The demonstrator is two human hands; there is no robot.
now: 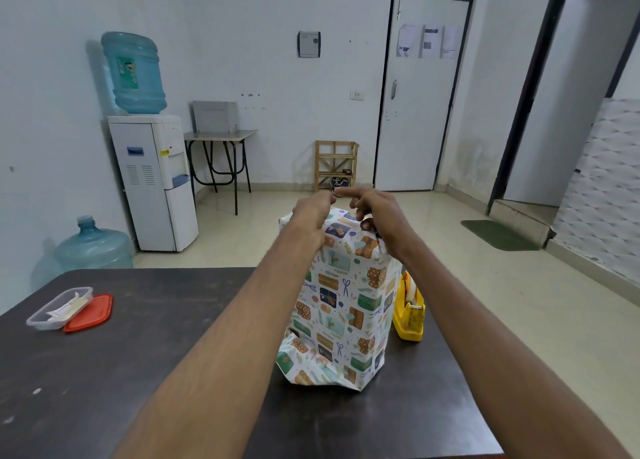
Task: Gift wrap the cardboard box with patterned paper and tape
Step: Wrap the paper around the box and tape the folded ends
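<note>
The tall patterned-paper-wrapped cardboard box (341,306) stands upright on the dark table (138,372), with the left hand (311,214) and the right hand (379,216) curled over its top; what they pinch is unclear.

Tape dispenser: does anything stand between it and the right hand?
Nothing visible does. The right hand is at the top of the box; the tape dispenser stands on the table just right of the box, below that hand, only partly hidden by the forearm.
</note>
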